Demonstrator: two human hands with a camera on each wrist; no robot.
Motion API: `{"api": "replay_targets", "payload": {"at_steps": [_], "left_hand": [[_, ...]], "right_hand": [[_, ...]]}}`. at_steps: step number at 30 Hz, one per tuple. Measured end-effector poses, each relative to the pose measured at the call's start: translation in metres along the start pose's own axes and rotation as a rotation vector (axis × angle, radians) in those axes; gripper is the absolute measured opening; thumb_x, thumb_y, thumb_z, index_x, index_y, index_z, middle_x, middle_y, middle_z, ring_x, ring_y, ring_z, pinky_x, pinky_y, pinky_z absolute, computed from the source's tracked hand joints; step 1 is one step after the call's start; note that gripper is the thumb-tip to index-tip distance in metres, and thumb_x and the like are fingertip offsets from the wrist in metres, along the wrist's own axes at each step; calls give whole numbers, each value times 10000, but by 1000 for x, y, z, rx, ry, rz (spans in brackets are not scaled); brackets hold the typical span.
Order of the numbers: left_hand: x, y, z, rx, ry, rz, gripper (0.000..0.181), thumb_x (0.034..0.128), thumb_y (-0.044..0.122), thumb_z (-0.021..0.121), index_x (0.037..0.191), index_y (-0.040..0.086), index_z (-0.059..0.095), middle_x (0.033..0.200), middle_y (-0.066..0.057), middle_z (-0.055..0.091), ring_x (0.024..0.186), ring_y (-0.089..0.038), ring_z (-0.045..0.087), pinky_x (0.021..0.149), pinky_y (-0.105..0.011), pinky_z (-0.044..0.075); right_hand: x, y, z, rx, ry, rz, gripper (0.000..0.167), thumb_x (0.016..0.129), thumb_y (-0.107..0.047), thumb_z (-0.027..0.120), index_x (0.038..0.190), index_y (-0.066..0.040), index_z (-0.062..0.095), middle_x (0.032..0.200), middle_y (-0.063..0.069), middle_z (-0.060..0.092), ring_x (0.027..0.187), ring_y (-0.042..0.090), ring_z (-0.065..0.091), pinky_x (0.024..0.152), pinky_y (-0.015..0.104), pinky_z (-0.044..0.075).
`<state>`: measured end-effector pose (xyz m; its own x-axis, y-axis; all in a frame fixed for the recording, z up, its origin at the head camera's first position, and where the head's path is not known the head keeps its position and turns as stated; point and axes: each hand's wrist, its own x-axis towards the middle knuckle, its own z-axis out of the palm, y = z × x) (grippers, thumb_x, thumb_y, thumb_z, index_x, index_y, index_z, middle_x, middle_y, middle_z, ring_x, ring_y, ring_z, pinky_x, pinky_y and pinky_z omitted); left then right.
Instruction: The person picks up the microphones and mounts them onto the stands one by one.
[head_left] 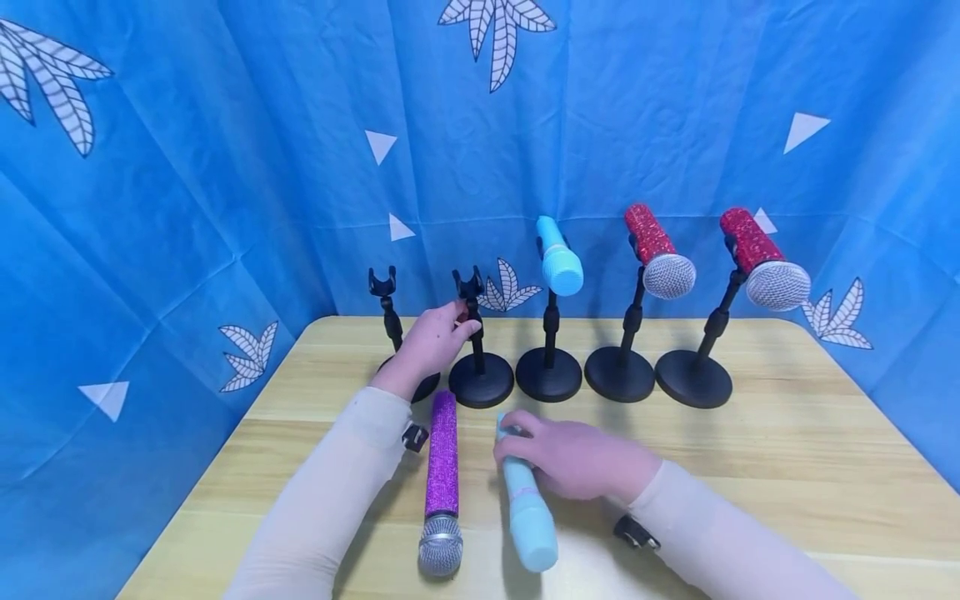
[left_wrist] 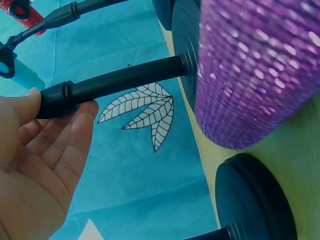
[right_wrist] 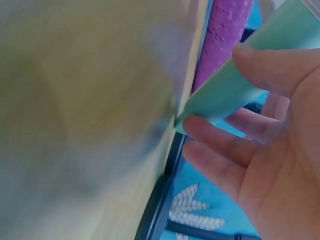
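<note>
My left hand (head_left: 431,342) pinches the post of the second black stand (head_left: 482,379) from the left, just under its empty clip; the left wrist view shows thumb and fingers around the post's collar (left_wrist: 56,100). My right hand (head_left: 581,457) has its thumb and fingers around the handle of a light-blue microphone (head_left: 531,525), its head toward the table's front. In the right wrist view the fingers curve about that handle (right_wrist: 225,95). Between the forearms a purple glitter microphone (head_left: 442,467) lies on the table, silver head toward the front.
At the far left stands another black stand (head_left: 382,287) with an empty clip, its base partly behind my left hand. To the right, stands hold a blue microphone (head_left: 561,265) and two red ones (head_left: 660,254) (head_left: 761,258). A blue curtain (head_left: 465,167) hangs behind the wooden table (head_left: 787,433).
</note>
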<state>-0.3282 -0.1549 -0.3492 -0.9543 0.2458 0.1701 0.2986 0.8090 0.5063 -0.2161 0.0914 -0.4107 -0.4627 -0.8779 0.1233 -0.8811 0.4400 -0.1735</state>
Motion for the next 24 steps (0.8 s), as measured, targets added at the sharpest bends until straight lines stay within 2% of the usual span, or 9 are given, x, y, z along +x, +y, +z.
{"api": "replay_targets", "payload": {"at_steps": [5, 8, 12, 15, 19, 24], "left_hand": [[-5, -2, 2, -7, -2, 0, 254, 1050, 389, 549, 1085, 141, 592, 976, -49, 656, 875, -236, 595, 752, -401, 495], [-7, -1, 2, -5, 4, 27, 258, 1045, 385, 560, 1085, 133, 601, 968, -43, 659, 875, -228, 599, 759, -398, 497], [-11, 3, 1, -12, 2, 57, 262, 1036, 381, 578, 1072, 123, 607, 923, -31, 649, 833, -224, 584, 721, -381, 486], [-15, 6, 0, -11, -7, 66, 245, 1033, 378, 586, 1038, 134, 611, 849, -18, 633, 761, -213, 562, 652, -365, 467], [-23, 11, 1, -16, -26, 77, 210, 1032, 360, 598, 994, 155, 623, 768, -23, 605, 687, -208, 531, 590, -362, 438], [-32, 18, 1, -28, -69, 115, 210, 1024, 354, 614, 1052, 154, 671, 892, 13, 673, 809, -164, 607, 695, -351, 503]], "right_hand": [[-9, 10, -10, 59, 30, 29, 471, 921, -8, 662, 1294, -274, 554, 1379, 32, 482, 853, 120, 628, 715, 257, 527], [-14, 16, -18, 106, 37, 79, 542, 856, -2, 740, 1295, -260, 557, 1373, 3, 493, 1011, 159, 620, 815, 330, 544], [-19, 22, -30, 132, 62, 170, 605, 814, -93, 809, 1323, -284, 543, 1373, -27, 514, 1161, 182, 562, 905, 429, 525], [-20, 25, -37, 151, 101, 206, 554, 851, -163, 799, 1325, -293, 544, 1368, -41, 524, 1204, 174, 542, 952, 453, 503], [-20, 31, -46, 198, 171, 211, 535, 857, -135, 796, 1319, -246, 551, 1363, -47, 527, 1223, 169, 539, 992, 461, 480], [-26, 36, -56, 246, 279, 213, 579, 871, -19, 752, 1370, -205, 526, 1361, -42, 538, 1265, 190, 533, 1019, 483, 466]]}}
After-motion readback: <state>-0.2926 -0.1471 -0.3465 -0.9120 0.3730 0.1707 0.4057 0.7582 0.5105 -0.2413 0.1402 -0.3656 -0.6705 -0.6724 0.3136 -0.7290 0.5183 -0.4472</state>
